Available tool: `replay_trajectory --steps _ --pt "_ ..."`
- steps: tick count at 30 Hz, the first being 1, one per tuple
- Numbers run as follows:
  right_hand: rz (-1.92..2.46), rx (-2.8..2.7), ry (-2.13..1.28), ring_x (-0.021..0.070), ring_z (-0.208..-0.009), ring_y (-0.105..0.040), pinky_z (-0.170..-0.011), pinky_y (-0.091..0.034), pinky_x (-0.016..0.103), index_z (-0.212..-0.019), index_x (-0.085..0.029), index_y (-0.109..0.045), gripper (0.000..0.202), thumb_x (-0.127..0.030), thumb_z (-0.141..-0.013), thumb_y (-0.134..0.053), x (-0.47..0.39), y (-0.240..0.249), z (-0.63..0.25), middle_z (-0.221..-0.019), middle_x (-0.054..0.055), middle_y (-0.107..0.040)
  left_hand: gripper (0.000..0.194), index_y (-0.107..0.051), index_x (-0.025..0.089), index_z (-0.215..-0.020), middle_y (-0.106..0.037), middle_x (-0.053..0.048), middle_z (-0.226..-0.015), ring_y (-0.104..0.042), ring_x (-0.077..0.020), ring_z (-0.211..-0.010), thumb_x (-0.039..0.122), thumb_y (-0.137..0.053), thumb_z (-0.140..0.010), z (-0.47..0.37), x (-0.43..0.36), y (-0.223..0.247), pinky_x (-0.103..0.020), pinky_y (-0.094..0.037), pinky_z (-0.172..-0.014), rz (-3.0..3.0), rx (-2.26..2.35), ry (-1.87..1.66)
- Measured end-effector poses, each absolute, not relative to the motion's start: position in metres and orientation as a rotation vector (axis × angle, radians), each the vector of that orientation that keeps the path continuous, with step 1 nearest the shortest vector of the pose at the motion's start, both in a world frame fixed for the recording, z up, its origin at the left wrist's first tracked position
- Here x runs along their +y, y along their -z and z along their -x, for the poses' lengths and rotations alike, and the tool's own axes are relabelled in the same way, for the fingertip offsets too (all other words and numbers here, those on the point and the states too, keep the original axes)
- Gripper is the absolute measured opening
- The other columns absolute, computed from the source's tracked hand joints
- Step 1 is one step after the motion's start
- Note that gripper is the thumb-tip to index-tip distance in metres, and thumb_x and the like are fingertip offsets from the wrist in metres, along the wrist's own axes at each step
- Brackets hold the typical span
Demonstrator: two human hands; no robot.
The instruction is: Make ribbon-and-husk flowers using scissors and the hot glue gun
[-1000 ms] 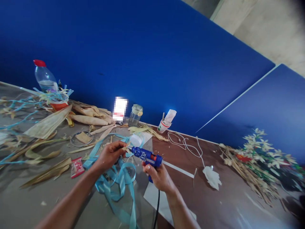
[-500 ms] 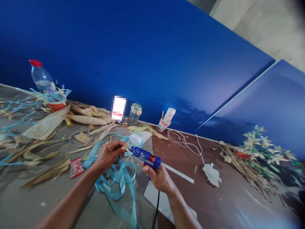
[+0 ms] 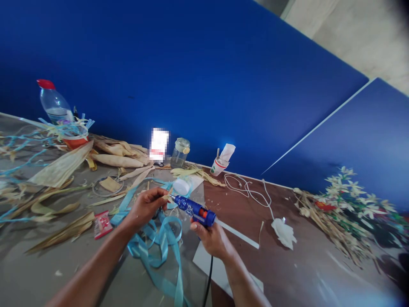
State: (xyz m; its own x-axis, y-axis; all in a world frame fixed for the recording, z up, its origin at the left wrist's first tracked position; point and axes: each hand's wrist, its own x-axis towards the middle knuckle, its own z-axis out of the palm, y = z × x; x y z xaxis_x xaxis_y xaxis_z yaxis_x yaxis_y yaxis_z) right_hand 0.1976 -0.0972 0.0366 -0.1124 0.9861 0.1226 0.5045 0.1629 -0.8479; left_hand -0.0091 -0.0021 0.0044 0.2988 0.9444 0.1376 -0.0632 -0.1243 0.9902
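Observation:
My right hand [image 3: 209,236] is wrapped round the handle of a blue glue gun [image 3: 193,209], whose black cord trails down towards me. The gun's metal nozzle points left and meets a small pale piece of husk [image 3: 167,197]. That piece is pinched between the thumb and fingers of my left hand [image 3: 150,207]; much of it is hidden by the fingers. Light blue ribbon [image 3: 156,247] lies in loops on the table below both hands. Just beyond the nozzle is a round white lid or roll [image 3: 181,186].
Dried corn husks [image 3: 60,166] and a red-capped bottle [image 3: 56,102] stand at left, near a red sachet [image 3: 102,224]. Along the blue partition [image 3: 204,85] are a glass jar [image 3: 180,153] and a paper cup [image 3: 219,166]. A white cable [image 3: 249,189] and artificial flowers [image 3: 354,196] lie right.
Almost nothing differs. The glue gun and my right hand have shifted very slightly left, with the nozzle still at the piece in my left hand.

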Motion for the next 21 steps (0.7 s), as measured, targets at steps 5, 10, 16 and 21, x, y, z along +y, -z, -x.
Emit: replay_trajectory --steps 5,10,16,21 --pt "1.430 -1.704 -0.840 0.0143 -0.062 -0.055 -0.056 -0.045 0.023 -0.084 -0.015 -0.065 0.038 -0.051 -0.083 -0.053 -0.097 -0.035 -0.198 -0.070 0.004 -0.061 0.019 -0.065 0.016 -0.074 -0.060 0.001 -0.056 -0.051 -0.0102 -0.050 0.034 -0.062 -0.076 0.009 -0.003 -0.004 -0.023 -0.040 -0.051 -1.399 0.886 -1.073" --pt "1.449 -1.712 -0.806 0.0167 -0.067 -0.058 -0.062 -0.048 0.026 -0.085 -0.016 -0.066 0.035 -0.050 -0.082 -0.055 -0.099 -0.039 -0.197 -0.078 0.005 -0.065 0.019 -0.065 0.016 -0.076 -0.060 0.001 -0.055 -0.050 -0.0103 -0.050 0.035 -0.063 -0.076 0.010 -0.003 -0.002 -0.022 -0.038 -0.050 -1.388 0.888 -1.069" --pt "1.424 -1.687 -0.863 0.0153 -0.066 -0.057 -0.059 -0.046 0.023 -0.087 -0.015 -0.064 0.034 -0.049 -0.081 -0.058 -0.099 -0.028 -0.202 -0.076 0.005 -0.065 0.019 -0.064 0.016 -0.074 -0.059 0.001 -0.053 -0.047 -0.0092 -0.047 0.035 -0.064 -0.075 0.009 -0.005 -0.009 -0.021 -0.035 -0.046 -1.398 0.908 -1.074" --pt "1.362 -1.638 -0.917 0.0177 -0.072 -0.060 -0.066 -0.049 0.026 -0.088 -0.015 -0.064 0.037 -0.051 -0.081 -0.059 -0.099 -0.024 -0.203 -0.082 0.008 -0.066 0.019 -0.065 0.016 -0.072 -0.058 0.001 -0.053 -0.049 -0.0095 -0.048 0.035 -0.064 -0.074 0.009 -0.006 -0.013 -0.021 -0.036 -0.046 -1.403 0.878 -1.073"
